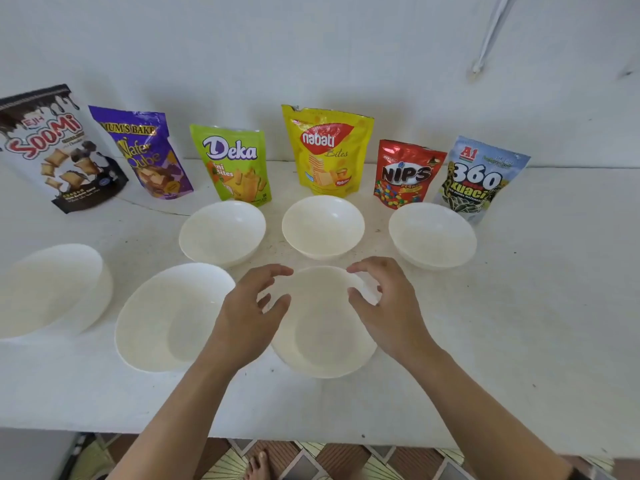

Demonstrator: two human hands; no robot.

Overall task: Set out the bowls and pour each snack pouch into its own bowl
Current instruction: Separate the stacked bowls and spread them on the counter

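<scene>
Home indicated, exact room not told. White countertop [519,341] set against plain white wall [311,46]. Patterned floor tiles [346,460] seen beyond near edge, bare foot [258,465] rested on them. Shop-bought snack pouches [325,150] and plain white bowls [323,225] laid out on top.

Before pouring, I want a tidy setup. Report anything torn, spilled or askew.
The Nabati Bites pouch has a ragged, torn-looking top left corner. Small dark specks dot the table beside the middle back bowl. Nothing spilled.

White table [519,341], six white bowls [221,233] in two rows, six snack pouches [327,150] upright in a row behind
</scene>
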